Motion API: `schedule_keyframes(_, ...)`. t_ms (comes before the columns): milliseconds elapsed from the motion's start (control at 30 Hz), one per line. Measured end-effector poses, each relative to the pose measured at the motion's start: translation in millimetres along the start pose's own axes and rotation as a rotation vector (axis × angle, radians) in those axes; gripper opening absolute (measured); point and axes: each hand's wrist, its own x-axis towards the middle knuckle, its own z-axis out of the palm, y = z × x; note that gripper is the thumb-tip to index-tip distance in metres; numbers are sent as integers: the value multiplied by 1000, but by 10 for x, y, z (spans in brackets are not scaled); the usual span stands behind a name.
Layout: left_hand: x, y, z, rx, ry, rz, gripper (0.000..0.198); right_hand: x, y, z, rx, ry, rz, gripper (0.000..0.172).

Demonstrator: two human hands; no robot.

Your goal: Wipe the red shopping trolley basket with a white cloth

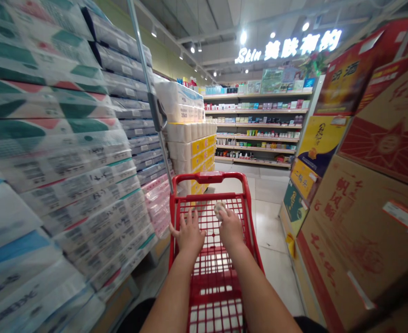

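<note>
In front of me stands a red shopping cart [210, 196] with a plastic grid basket. My left hand [190, 232] is over the basket's left side, its fingers spread, holding nothing; whether it touches the grid I cannot tell. My right hand [230, 231] is closed on a small crumpled whitish cloth [219, 210], near the far end of the basket. The cloth may be a wad of tissue; its exact kind is not clear. A metal pole [151, 97] with a grey clamp rises from the cart's far left corner.
High stacks of wrapped tissue packs [68, 152] line the left side, close to the cart. Cardboard cartons [356, 222] are piled along the right. Ahead, a white-tiled floor [271, 226] leads to shelves of cosmetics [259, 125]. White paper packs [179, 104] stand at mid-left.
</note>
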Motion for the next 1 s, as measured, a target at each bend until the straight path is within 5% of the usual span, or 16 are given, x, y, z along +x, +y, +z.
schedule_keyframes(200,-12,11,-55,-3,-32,-6,71,13,11,17,14,-46,-100,55)
schedule_keyframes(367,-12,8,-60,0,-31,-5,72,50,55,-28,-84,54,76,50)
schedule_keyframes(533,-2,11,-30,-2,-5,-8,72,43,49,-56,-65,-35,-13,45)
schedule_keyframes(700,0,17,-32,4,-12,-11,72,48,72,-60,-121,35,137,42)
schedule_keyframes(867,-8,18,-59,19,-29,-15,73,39,42,-55,-10,-89,-91,44)
schedule_keyframes(1000,-15,19,-63,5,-29,-7,71,34,31,-58,-70,16,60,43)
